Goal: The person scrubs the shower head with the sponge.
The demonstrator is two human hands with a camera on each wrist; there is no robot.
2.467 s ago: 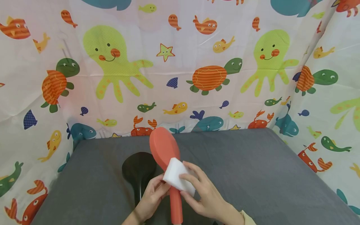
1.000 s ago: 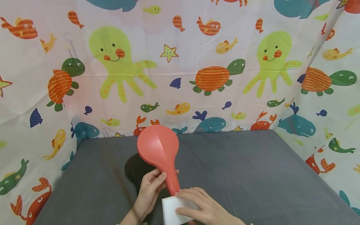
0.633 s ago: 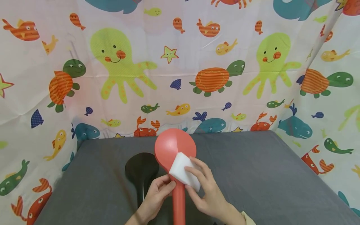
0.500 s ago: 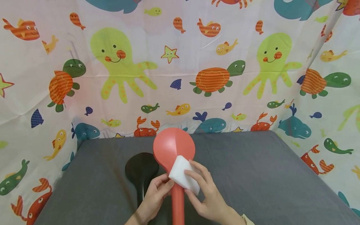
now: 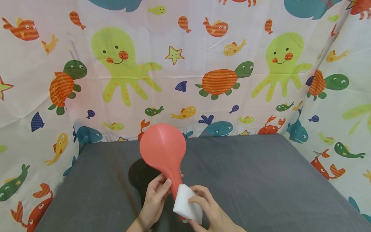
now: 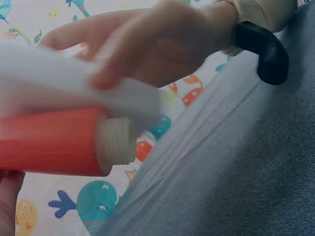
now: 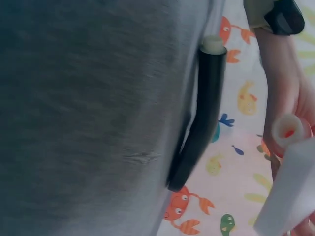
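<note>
A red shower head [image 5: 163, 146] stands at the centre of the head view, tilted, its round head up and to the left and its handle running down toward the lower right. The left hand [image 5: 155, 197], low and just left of centre, grips it at the neck, thumb lying along the near side and a fingertip showing past the far edge.

The right hand [image 5: 213, 211], at the bottom and right of centre, holds a white sponge [image 5: 186, 204] between thumb and fingers. The sponge lies against the lower handle and covers most of it; a bit of red shows beneath. In the left wrist view the sponge is blurred and sits along the upper side of the handle, whose pale threaded end [image 6: 118, 140] points right, uncovered. A black band [image 6: 263, 51] is at the right wrist, in the upper right of that view.

A black shower head [image 5: 140, 174] lies on the grey cloth [image 5: 261, 180], left of centre, partly hidden by the red one and the left hand. A white curtain [image 5: 200, 42] printed with sea animals fills the upper part of the head view and both sides.
</note>
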